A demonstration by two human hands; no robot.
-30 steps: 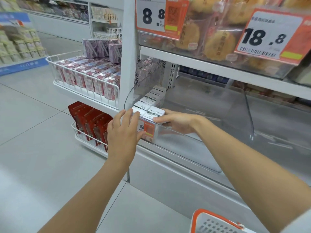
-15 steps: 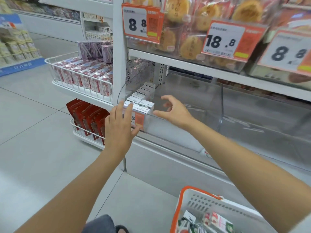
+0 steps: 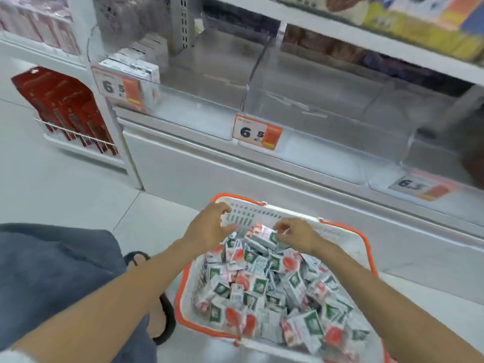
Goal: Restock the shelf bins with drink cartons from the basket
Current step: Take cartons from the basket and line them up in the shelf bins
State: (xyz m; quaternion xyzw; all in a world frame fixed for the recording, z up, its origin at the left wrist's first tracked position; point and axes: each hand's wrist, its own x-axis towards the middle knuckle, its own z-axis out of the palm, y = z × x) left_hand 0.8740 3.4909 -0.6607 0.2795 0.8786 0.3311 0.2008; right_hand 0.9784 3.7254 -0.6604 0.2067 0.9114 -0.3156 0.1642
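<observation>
Fingers (image 3: 221, 206) of the left hand (image 3: 209, 229) are loosely curved and hold nothing, just before the far wall of the basket (image 3: 251, 214). Fingertips (image 3: 281, 229) of the right hand (image 3: 296, 235) are bent and touch the end of one tilted drink carton (image 3: 262, 233) between both hands; because of the blur I cannot tell if they pinch it. Under the fingers the other cartons (image 3: 275, 292) lie in a heap. Beyond the fingers and higher are the shelf bins (image 3: 314, 121), with white boxes (image 3: 133, 66) at far left.
</observation>
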